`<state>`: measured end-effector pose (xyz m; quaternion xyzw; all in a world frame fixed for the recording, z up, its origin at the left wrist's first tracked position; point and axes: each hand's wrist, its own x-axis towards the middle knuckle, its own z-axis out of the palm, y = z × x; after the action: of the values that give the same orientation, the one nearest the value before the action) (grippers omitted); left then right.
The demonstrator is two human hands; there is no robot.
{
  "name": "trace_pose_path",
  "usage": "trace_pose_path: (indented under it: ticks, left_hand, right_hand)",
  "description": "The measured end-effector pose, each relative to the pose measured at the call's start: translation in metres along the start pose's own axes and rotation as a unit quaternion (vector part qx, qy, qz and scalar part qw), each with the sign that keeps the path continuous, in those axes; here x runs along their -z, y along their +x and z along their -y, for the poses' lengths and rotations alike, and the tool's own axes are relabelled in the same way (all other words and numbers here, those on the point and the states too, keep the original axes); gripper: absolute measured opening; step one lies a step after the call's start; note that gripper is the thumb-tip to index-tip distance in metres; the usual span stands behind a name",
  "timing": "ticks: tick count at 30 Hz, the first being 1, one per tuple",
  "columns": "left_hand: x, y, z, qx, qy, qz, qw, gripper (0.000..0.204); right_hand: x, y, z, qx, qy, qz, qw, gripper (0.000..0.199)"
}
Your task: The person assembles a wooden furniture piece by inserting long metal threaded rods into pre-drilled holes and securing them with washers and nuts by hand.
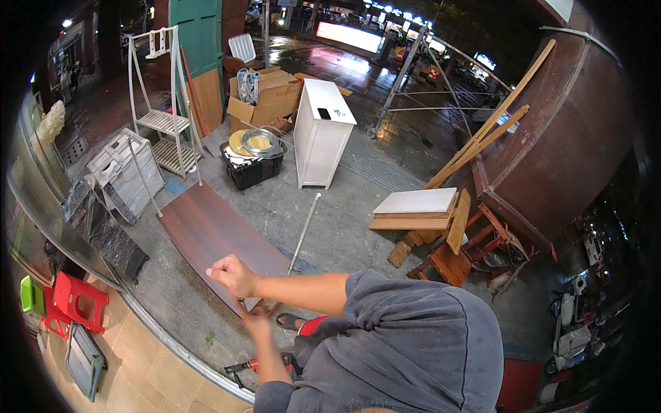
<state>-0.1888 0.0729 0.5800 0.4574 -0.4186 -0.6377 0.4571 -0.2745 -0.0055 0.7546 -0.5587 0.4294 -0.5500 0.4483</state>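
A dark brown wood-grain tabletop [220, 237] lies flat on the ground, with thin metal legs [304, 233] standing up from its corners. Over its near corner, my right hand [234, 275] is closed in a fist, and whatever it grips is hidden. Just below it is my left hand [256, 321], close to the same corner, its fingers blurred and partly covered. A fourth leg at that corner cannot be made out behind my hands. A red and black power tool [248, 365] rests by the door sill, beside my left forearm.
A white cabinet [322, 141] with a phone on top stands beyond the tabletop. Near it are a black crate [251, 172] with wire coils and cardboard boxes [275, 93]. Boards [416, 201] and a wooden chair [451, 265] are on the right, red stools [81, 301] on the left.
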Motion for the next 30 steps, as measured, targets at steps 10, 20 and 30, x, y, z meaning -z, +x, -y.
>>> trace_pose_path:
  ticks: [10,20,30]
  left_hand:
    - [-0.021,-0.015,-0.024,-0.066,0.011,-0.130,0.989,0.091]
    - [-0.015,-0.001,0.012,-0.181,0.094,-0.154,0.967,0.077]
    - [-0.032,-0.045,0.019,-0.215,0.142,-0.114,0.960,0.083]
  right_hand:
    - [0.008,0.001,0.001,-0.010,0.012,0.009,1.000,0.050]
    - [0.013,0.000,0.003,-0.023,0.006,-0.005,1.000,0.050]
    - [0.013,0.004,0.001,-0.006,0.012,0.014,1.000,0.051]
